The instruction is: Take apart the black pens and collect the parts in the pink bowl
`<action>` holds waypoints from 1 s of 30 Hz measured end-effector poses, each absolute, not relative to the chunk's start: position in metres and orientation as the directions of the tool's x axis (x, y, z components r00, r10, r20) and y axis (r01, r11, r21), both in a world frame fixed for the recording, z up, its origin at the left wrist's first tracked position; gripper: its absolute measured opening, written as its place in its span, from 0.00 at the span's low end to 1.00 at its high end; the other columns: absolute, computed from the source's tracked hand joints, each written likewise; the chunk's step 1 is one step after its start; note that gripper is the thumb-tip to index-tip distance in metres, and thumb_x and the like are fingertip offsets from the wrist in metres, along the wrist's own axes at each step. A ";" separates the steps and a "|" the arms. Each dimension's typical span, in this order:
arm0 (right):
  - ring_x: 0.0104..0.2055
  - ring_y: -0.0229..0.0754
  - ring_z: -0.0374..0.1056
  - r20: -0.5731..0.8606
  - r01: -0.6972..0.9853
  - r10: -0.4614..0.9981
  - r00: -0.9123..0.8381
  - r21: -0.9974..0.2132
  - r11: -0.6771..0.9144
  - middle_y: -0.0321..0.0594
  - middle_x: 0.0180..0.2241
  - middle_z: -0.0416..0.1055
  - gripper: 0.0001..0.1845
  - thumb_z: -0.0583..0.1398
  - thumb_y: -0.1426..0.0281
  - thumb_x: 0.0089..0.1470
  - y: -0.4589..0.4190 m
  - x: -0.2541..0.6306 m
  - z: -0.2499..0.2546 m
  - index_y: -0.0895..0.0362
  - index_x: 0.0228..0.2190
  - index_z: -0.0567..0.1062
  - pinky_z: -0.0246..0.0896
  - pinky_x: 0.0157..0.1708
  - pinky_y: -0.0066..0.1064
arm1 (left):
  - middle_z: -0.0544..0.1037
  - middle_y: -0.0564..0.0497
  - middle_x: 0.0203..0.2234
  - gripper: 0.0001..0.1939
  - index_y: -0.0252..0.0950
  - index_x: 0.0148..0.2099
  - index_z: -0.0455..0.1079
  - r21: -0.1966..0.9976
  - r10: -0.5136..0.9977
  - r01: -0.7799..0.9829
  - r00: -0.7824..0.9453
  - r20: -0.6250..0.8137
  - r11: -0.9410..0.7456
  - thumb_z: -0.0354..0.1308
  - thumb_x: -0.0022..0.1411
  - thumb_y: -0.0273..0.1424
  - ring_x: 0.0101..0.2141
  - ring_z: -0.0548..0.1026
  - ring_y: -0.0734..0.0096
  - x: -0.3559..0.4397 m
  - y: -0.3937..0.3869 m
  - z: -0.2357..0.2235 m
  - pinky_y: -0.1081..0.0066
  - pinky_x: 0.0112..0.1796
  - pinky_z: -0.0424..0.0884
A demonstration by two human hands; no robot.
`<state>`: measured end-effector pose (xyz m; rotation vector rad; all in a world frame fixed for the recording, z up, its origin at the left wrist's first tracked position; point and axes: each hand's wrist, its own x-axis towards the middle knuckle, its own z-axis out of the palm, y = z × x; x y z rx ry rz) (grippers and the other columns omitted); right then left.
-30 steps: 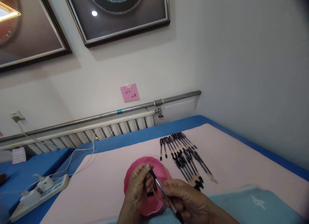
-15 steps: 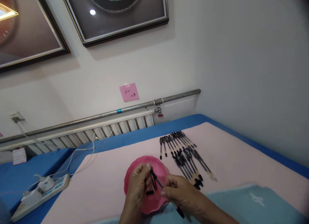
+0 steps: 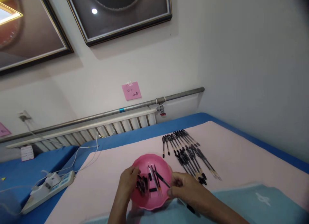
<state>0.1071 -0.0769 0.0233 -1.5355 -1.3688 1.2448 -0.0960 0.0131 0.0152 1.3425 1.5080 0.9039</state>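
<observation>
A pink scalloped bowl [image 3: 154, 161] sits on the pink mat near the front, holding loose black caps and thin pen refills. My left hand [image 3: 127, 182] reaches into its left side, fingers curled over the small black caps there. My right hand [image 3: 185, 188] is at the bowl's right rim, fingers closed on a black pen [image 3: 162, 180] whose tip points into the bowl. A row of several black pens [image 3: 187, 151] lies on the mat just right of the bowl.
The pink mat [image 3: 241, 153] covers a blue table. A teal cloth [image 3: 260, 204] lies at the front right. A white power strip [image 3: 48, 187] with cables sits at the left. A radiator and pipe [image 3: 135, 106] run along the wall behind.
My left hand has dropped from holding the pen's far end down into the bowl's left side. My right hand moved right with the pen. The bowl's contents now show.
</observation>
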 end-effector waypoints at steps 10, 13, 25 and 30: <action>0.16 0.29 0.51 -0.184 0.162 0.976 -0.114 -0.973 -0.165 0.26 0.14 0.57 0.03 0.55 0.73 0.40 -0.076 0.103 0.022 0.56 0.19 0.63 0.44 0.17 0.22 | 0.60 0.61 0.15 0.22 0.33 0.39 0.69 0.921 0.822 -0.048 0.470 -0.322 0.388 0.59 0.49 0.46 0.12 0.48 0.87 -0.061 -0.016 0.035 0.78 0.14 0.40; 0.15 0.28 0.50 -0.178 0.119 0.968 -0.180 -0.980 -0.158 0.25 0.14 0.58 0.03 0.54 0.72 0.42 -0.077 0.102 0.021 0.56 0.20 0.63 0.43 0.16 0.22 | 0.56 0.63 0.14 0.23 0.31 0.39 0.68 0.888 0.777 -0.118 0.544 -0.317 0.445 0.64 0.45 0.41 0.12 0.48 0.88 -0.053 -0.021 0.034 0.79 0.14 0.40; 0.18 0.30 0.51 -0.137 0.138 0.962 -0.237 -0.985 -0.106 0.28 0.17 0.58 0.06 0.54 0.69 0.46 -0.082 0.100 0.029 0.56 0.20 0.64 0.44 0.18 0.22 | 0.58 0.63 0.12 0.20 0.35 0.25 0.59 0.884 0.808 -0.190 0.519 -0.279 0.427 0.67 0.42 0.40 0.11 0.49 0.89 -0.054 -0.016 0.032 0.81 0.12 0.39; 0.22 0.32 0.58 -0.246 0.341 0.933 -0.261 -0.928 -0.149 0.32 0.19 0.63 0.03 0.56 0.72 0.43 -0.089 0.103 0.040 0.57 0.20 0.67 0.47 0.19 0.22 | 0.55 0.65 0.12 0.22 0.35 0.26 0.58 0.882 0.929 -0.353 0.308 -0.206 0.313 0.68 0.40 0.39 0.12 0.48 0.90 -0.089 0.004 0.035 0.83 0.12 0.40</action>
